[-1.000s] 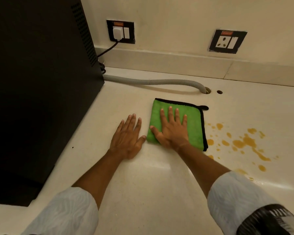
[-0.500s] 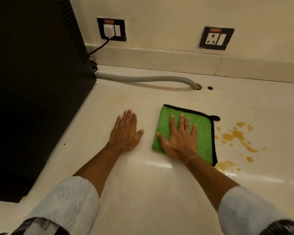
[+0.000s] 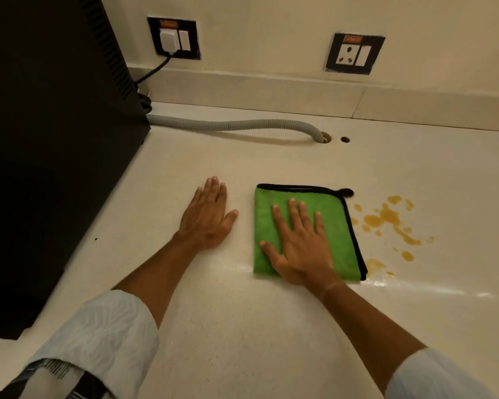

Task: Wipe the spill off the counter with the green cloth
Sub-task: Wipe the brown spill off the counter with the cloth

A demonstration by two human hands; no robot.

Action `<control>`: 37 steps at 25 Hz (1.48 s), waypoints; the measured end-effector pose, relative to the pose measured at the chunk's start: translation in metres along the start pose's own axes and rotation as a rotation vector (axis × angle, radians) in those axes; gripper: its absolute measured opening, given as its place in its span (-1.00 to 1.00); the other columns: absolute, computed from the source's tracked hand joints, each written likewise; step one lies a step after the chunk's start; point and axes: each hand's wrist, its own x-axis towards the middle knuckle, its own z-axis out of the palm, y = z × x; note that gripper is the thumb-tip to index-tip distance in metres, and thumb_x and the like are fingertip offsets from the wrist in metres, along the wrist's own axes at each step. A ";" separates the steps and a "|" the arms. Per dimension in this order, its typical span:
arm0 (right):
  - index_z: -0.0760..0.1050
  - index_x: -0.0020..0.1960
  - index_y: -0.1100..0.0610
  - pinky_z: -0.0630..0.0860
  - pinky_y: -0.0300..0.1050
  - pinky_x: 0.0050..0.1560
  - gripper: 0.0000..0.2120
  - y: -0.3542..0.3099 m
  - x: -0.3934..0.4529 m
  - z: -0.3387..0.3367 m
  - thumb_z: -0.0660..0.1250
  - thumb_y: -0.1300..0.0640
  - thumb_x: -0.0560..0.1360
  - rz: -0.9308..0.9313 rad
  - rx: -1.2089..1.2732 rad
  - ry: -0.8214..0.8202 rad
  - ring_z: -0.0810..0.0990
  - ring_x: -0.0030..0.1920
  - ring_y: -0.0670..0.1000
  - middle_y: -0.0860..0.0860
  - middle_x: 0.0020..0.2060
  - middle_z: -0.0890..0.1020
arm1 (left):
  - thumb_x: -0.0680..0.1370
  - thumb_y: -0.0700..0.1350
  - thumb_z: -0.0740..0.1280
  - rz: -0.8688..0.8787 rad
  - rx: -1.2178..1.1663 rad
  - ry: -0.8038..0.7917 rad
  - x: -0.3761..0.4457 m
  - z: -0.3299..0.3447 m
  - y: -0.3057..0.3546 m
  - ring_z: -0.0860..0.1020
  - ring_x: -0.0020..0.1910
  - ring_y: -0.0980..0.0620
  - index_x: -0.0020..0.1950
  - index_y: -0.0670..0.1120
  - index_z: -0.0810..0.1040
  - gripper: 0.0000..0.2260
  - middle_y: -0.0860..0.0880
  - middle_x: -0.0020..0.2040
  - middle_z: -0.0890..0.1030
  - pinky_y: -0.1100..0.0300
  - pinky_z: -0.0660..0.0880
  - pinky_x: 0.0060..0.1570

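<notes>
A folded green cloth with black edging lies flat on the pale counter. My right hand presses down on it, palm flat and fingers spread. Orange-brown spill drops are scattered just right of the cloth, and its right edge touches the nearest ones. A wet smear sits at the cloth's lower right corner. My left hand rests flat on the bare counter to the left of the cloth, holding nothing.
A tall black appliance fills the left side. A grey ribbed hose runs from behind it along the back into a counter hole, beside a smaller hole. Two wall sockets sit above the backsplash.
My right hand has slid the cloth to the right against the spill, and the nearest drops are now covered or smeared. My left hand stays flat on the counter.
</notes>
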 end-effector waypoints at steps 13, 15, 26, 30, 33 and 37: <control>-0.20 0.59 -0.05 -0.17 0.27 0.54 -0.21 0.020 -0.015 -0.009 -0.19 -0.42 0.48 0.074 0.044 -0.038 -0.18 0.59 0.16 0.16 0.59 -0.13 | 0.61 0.15 0.02 0.032 0.022 -0.026 0.011 0.007 0.037 -0.20 0.59 -0.08 0.59 -0.18 -0.15 -0.32 -0.19 0.61 -0.17 -0.02 -0.24 0.55; -0.17 0.59 -0.05 -0.14 0.22 0.54 -0.21 0.025 -0.006 -0.012 -0.17 -0.42 0.48 0.193 0.107 0.007 -0.14 0.59 0.17 0.17 0.60 -0.10 | 0.61 0.14 0.00 0.070 -0.008 -0.009 0.014 0.010 0.050 -0.20 0.59 -0.07 0.59 -0.17 -0.14 -0.33 -0.18 0.61 -0.17 -0.01 -0.24 0.55; -0.16 0.60 -0.02 -0.14 0.25 0.55 -0.22 0.066 0.034 -0.021 -0.20 -0.41 0.51 0.229 -0.018 -0.019 -0.18 0.59 0.16 0.18 0.60 -0.11 | 0.59 0.16 -0.02 0.084 0.014 0.049 0.018 0.024 0.060 -0.16 0.60 -0.04 0.59 -0.13 -0.14 -0.34 -0.15 0.62 -0.14 -0.01 -0.16 0.57; -0.13 0.59 -0.06 -0.16 0.20 0.56 -0.21 0.080 -0.027 -0.013 -0.27 -0.45 0.48 0.219 -0.029 0.032 -0.17 0.59 0.11 0.13 0.60 -0.08 | 0.60 0.15 -0.02 0.073 0.024 0.043 0.016 0.022 0.059 -0.17 0.60 -0.03 0.59 -0.13 -0.14 -0.34 -0.15 0.62 -0.14 0.00 -0.17 0.57; -0.13 0.60 -0.04 -0.17 0.23 0.55 -0.19 0.105 -0.019 -0.016 -0.23 -0.45 0.48 0.414 -0.032 0.027 -0.15 0.59 0.14 0.16 0.60 -0.07 | 0.60 0.16 -0.04 0.070 0.033 0.030 0.016 0.024 0.059 -0.18 0.60 -0.04 0.59 -0.13 -0.17 -0.34 -0.15 0.62 -0.16 0.00 -0.18 0.56; -0.10 0.60 0.05 -0.13 0.27 0.54 -0.21 0.105 0.025 -0.026 -0.13 -0.38 0.52 0.462 0.008 0.007 -0.14 0.59 0.20 0.22 0.59 -0.06 | 0.61 0.15 -0.04 0.076 0.047 0.038 0.018 0.025 0.059 -0.17 0.60 -0.04 0.59 -0.13 -0.16 -0.35 -0.15 0.62 -0.15 -0.01 -0.17 0.57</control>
